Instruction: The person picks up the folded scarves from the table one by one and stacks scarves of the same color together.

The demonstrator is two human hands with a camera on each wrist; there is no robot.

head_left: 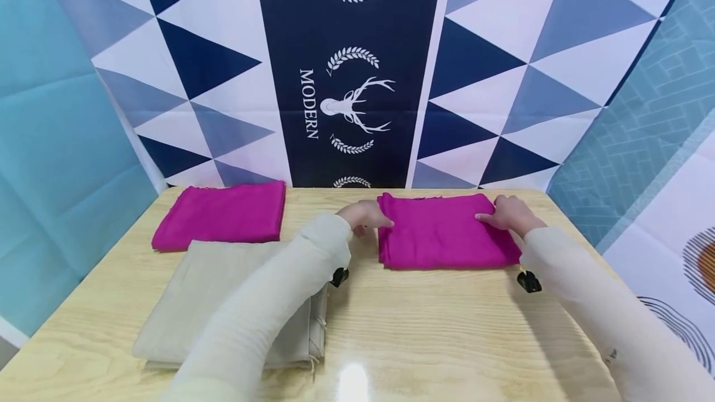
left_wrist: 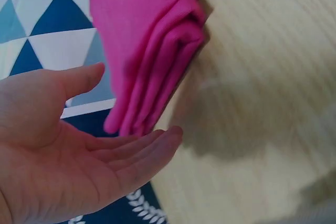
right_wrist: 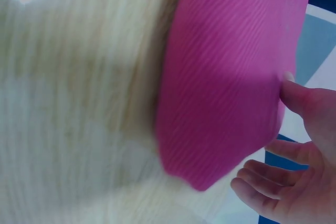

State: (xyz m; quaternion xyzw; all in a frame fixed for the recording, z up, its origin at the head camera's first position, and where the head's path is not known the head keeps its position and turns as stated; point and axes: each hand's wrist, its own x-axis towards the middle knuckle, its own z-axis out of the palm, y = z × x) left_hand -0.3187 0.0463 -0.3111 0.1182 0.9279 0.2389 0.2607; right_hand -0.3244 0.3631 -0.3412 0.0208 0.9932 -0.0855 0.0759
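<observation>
**Folded magenta cloth between my two hands**

The cloth lies flat near the far edge of the wooden table, right of centre, folded into a rectangle. Its long axis runs from left to right across the table. The end with the stacked layers points to my left, where the left wrist view shows several thick folds one upon another.

My left hand is at that end, thumb and fingers spread wide with nothing gripped; I cannot tell whether the fingertips touch the fabric. My right hand is at the far right corner, its thumb resting on the cloth and the other fingers loose and apart by the edge.

Well to the left, a second magenta cloth lies folded, also longer from side to side. Just in front of it is a larger folded beige cloth, partly hidden under my left sleeve, with loose threads at its right corner.

Behind the table hangs a triangle-patterned backdrop. Its dark central band carries a white stag's head and the word "MODERN", both turned sideways; higher up, a cut-off "N" can be read.
</observation>
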